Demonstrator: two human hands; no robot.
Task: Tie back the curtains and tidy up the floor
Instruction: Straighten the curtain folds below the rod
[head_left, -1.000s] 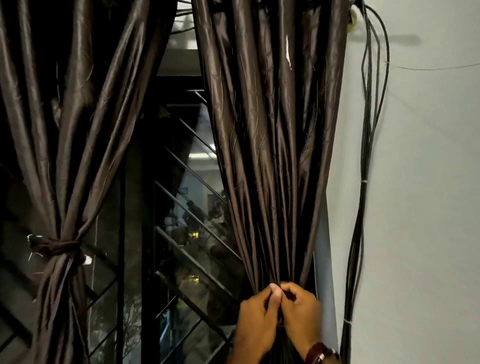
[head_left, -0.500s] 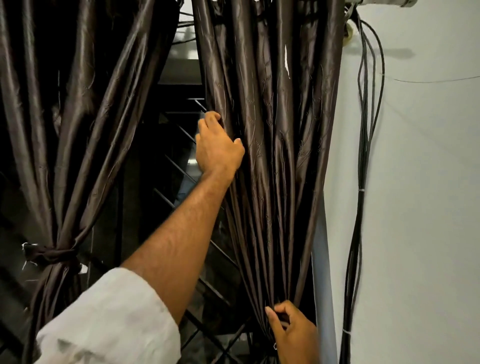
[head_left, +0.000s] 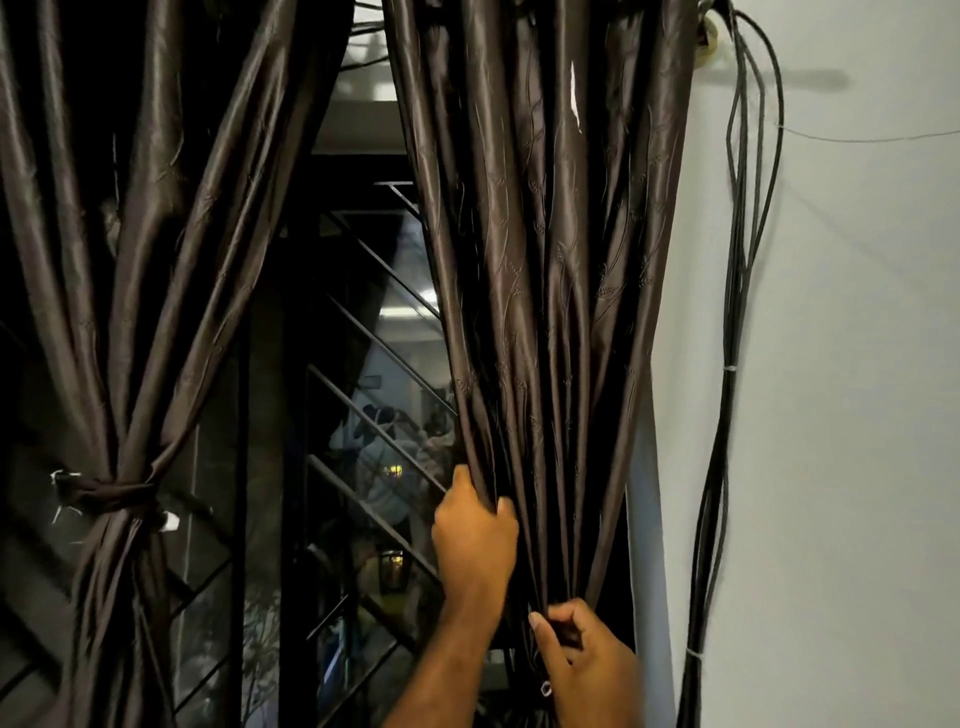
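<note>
Two dark brown satin curtains hang over a window. The left curtain (head_left: 140, 291) is gathered and bound by a knotted fabric tie (head_left: 111, 493) at its waist. The right curtain (head_left: 545, 270) hangs in folds, drawn together low down. My left hand (head_left: 475, 535) grips its left edge, fingers closed on the fabric. Lower and further right, my right hand (head_left: 582, 660) pinches the gathered folds at the bunch; a small ring shows by its thumb. The floor is out of view.
Between the curtains, a window with a black diagonal metal grille (head_left: 363, 415) shows a lit scene outside. A bundle of black cables (head_left: 727, 415) hangs down the white wall (head_left: 857, 415) to the right of the curtain.
My left hand has dropped from high on the right curtain's edge to grip it just above my right hand. The right hand stays pinching the gathered folds.
</note>
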